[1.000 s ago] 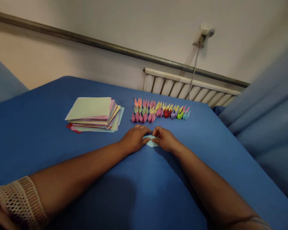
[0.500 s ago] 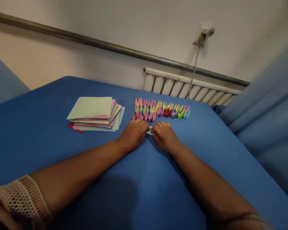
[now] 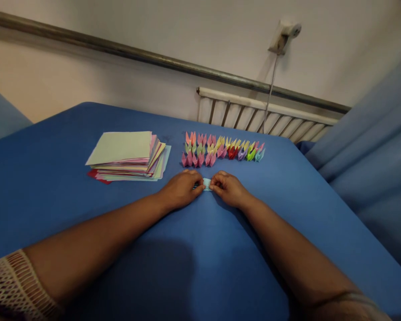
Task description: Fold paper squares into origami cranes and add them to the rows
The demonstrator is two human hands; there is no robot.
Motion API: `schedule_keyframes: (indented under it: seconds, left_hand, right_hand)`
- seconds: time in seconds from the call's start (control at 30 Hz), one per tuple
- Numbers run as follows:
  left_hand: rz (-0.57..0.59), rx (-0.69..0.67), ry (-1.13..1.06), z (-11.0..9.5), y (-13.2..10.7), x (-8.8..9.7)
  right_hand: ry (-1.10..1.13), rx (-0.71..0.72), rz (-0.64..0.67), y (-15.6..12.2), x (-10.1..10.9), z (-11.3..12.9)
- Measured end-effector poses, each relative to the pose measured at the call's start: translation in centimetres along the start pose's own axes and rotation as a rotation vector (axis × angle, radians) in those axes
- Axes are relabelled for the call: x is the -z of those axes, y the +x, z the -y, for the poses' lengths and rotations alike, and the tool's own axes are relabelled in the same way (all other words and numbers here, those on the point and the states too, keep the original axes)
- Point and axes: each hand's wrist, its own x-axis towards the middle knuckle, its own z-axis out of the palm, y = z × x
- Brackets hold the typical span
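A small light-blue folded paper (image 3: 206,183) lies on the blue table (image 3: 200,249) between my two hands. My left hand (image 3: 181,188) pinches its left end with curled fingers. My right hand (image 3: 229,189) pinches its right end the same way. Most of the paper is hidden under my fingertips. Just beyond my hands stand rows of small folded paper pieces (image 3: 221,150) in pink, yellow, red, green and blue. A stack of coloured paper sheets (image 3: 127,155) with a pale green top sheet rests to the left of them.
A white radiator (image 3: 263,118) runs along the wall behind the table's far edge, with a cable (image 3: 270,89) hanging from a wall fitting above it. Blue fabric (image 3: 370,147) rises at the right side. A metal rail (image 3: 120,50) crosses the wall.
Both hands slid away from me toward the rows of folded pieces. The light-blue paper shows less between my fingers than a second ago and looks folded smaller.
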Motion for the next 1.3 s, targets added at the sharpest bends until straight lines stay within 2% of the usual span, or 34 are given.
schedule_keyframes:
  seconds: [0.2, 0.37, 0.73, 1.0, 1.1, 1.2, 1.3]
  left_hand:
    - [-0.018, 0.071, -0.12, 0.1, 0.4, -0.2]
    - [-0.046, 0.096, -0.062, 0.2, 0.5, -0.3]
    - [-0.032, 0.048, -0.108, 0.4, 0.5, -0.6]
    - [-0.034, 0.062, -0.12, 0.5, 0.6, -0.6]
    - [-0.039, 0.061, -0.115, 0.4, 0.7, -0.6]
    - [-0.035, 0.057, -0.104, 0.4, 0.7, -0.7]
    - [-0.018, 0.041, -0.098, 0.6, 0.7, -0.5]
  right_hand:
    - [-0.04, -0.064, -0.004, 0.1, 0.0, 0.4]
    - [-0.103, -0.098, 0.011, 0.1, 0.2, 0.9]
    - [-0.137, -0.109, 0.007, 0.2, 0.2, 1.1]
    - [-0.225, -0.21, 0.023, 0.1, 1.6, 0.3]
    - [-0.213, -0.244, -0.043, 0.1, 1.7, 0.3]
    - [-0.13, -0.157, -0.117, 0.2, 1.1, 1.0]
    - [0.003, -0.053, -0.067, 0.1, 0.1, 1.7]
